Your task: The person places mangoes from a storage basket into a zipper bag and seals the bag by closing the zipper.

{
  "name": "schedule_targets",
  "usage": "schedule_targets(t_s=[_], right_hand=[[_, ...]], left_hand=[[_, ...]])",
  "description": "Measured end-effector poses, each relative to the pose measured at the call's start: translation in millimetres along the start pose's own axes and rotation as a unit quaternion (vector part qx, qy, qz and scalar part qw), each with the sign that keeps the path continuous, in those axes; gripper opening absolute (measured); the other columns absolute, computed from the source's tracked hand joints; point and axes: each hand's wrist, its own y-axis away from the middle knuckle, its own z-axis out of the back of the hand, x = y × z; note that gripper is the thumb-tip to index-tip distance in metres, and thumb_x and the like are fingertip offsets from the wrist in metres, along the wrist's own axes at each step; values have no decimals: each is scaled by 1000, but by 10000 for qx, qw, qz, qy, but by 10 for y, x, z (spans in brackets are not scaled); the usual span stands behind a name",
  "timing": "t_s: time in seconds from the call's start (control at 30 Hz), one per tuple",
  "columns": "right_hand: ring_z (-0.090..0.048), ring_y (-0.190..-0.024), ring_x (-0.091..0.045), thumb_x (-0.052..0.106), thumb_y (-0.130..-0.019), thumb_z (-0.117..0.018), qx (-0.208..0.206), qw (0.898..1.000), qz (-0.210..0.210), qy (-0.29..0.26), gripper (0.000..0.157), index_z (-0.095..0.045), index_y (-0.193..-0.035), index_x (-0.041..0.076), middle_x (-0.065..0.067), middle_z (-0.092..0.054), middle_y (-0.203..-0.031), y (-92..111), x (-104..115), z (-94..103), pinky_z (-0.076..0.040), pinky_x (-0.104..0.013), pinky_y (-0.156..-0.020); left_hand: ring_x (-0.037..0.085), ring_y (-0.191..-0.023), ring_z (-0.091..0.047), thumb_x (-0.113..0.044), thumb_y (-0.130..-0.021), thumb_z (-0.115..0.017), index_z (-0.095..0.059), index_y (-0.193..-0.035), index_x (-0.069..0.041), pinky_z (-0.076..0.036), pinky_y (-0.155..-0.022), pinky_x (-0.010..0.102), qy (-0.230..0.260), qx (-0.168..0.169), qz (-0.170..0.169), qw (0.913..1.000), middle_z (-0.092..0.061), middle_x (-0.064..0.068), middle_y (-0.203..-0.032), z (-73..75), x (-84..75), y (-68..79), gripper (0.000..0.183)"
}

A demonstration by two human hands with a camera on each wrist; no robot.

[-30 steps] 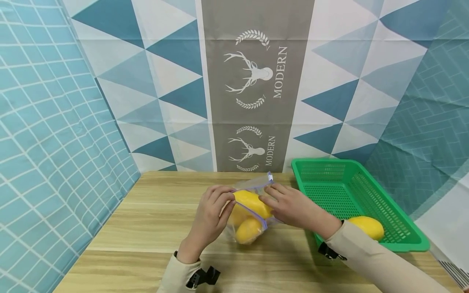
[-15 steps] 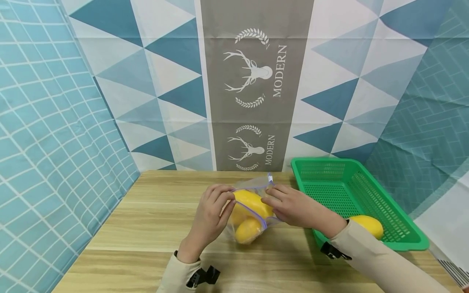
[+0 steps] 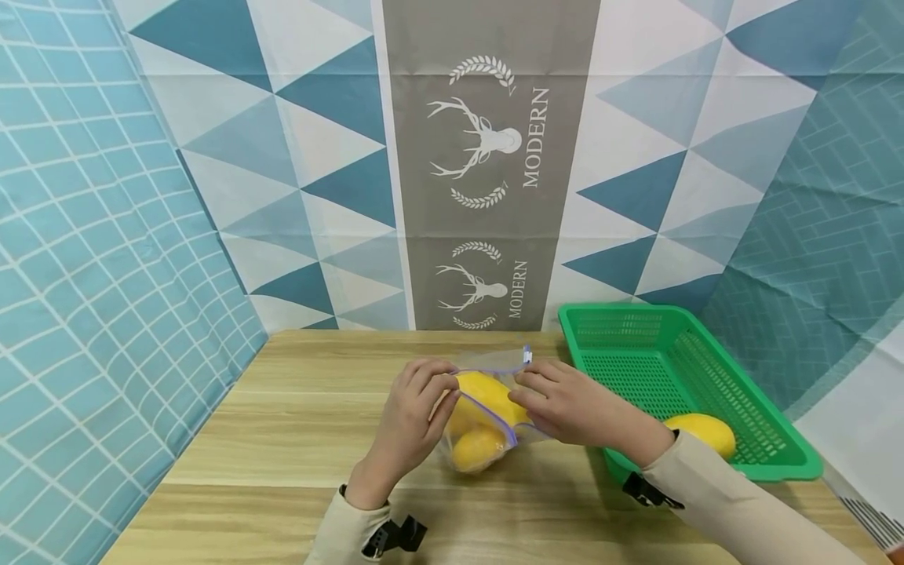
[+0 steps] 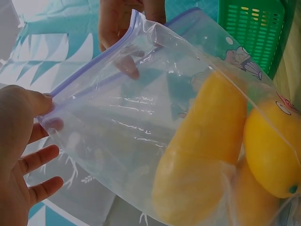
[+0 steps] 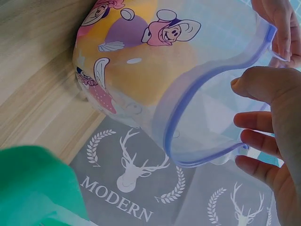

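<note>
A clear zip bag (image 3: 452, 451) with a purple zip stands on the wooden table, its mouth parted. Several smooth yellow fruits, one long (image 4: 202, 150) and one rounder (image 4: 273, 146) with a green tip, are inside it. Between thumb and forefinger, my left hand (image 3: 413, 416) pinches the zip edge at a corner; its other fingers are spread. At the mouth's opposite side is my right hand (image 3: 572, 400), thumb and fingers apart by the rim, with no plastic seen pinched between them. Cartoon prints (image 5: 171, 30) mark the bag's side.
A green plastic basket (image 3: 749, 392) sits at the right of the table, with a yellow fruit (image 3: 702, 435) in its near part, partly behind my right sleeve. Wooden tabletop (image 3: 297, 439) extends to the left. A patterned backdrop (image 3: 480, 196) rises behind.
The right hand has shifted slightly right and down along the bag's mouth. The bag's upper flap sits a little lower, and the left hand has moved slightly right.
</note>
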Motion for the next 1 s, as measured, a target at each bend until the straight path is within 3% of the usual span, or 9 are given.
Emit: schedule_targets(t_s=[0.3,0.4,0.5,0.67,1.0], right_hand=[[-61,-100,-26,12,-71,-87,-113,9999,40,-106,44,-66,-109,9,-8,-68,-107,35,-18,26,-54,-38,-81],[-62,-100,-26,13,-80,-80,-169,9998,31,-123,32,-68,-110,9,-8,-68,-108,58,-19,46,-53,-38,-80],[-62,-101,-26,17,-96,-62,-244,9997,6,-99,18,-69,-110,9,-7,-68,-110,83,-20,69,-53,-38,-79],[-61,-100,-26,27,-107,-30,-349,9993,-95,-34,42,-69,-110,10,-7,-68,-110,134,-29,103,-53,-39,-79],[-61,-97,-25,28,-108,-26,-321,9988,-357,-29,47,-70,-109,10,-5,-68,-107,295,-33,151,-52,-40,-78]], left_hand=[[29,-101,-58,-26,-108,-45,-60,-93,-10,-49,-83,45,16,7,17,10000,-63,9,-107,-6,-7,7,27],[29,-101,-58,-27,-108,-45,-60,-93,-10,-48,-82,45,-3,19,36,10000,-63,8,-108,-6,-7,10,27],[29,-101,-58,-27,-108,-45,-60,-93,-10,-48,-80,45,-27,13,43,10000,-63,8,-108,-4,-8,9,27],[29,-101,-57,-28,-108,-45,-60,-94,-11,-47,-75,44,-63,5,63,10000,-63,7,-108,1,-7,1,26],[28,-100,-58,-27,-108,-45,-60,-93,-12,-45,-73,43,-107,-3,63,9999,-64,6,-107,2,-28,5,26]])
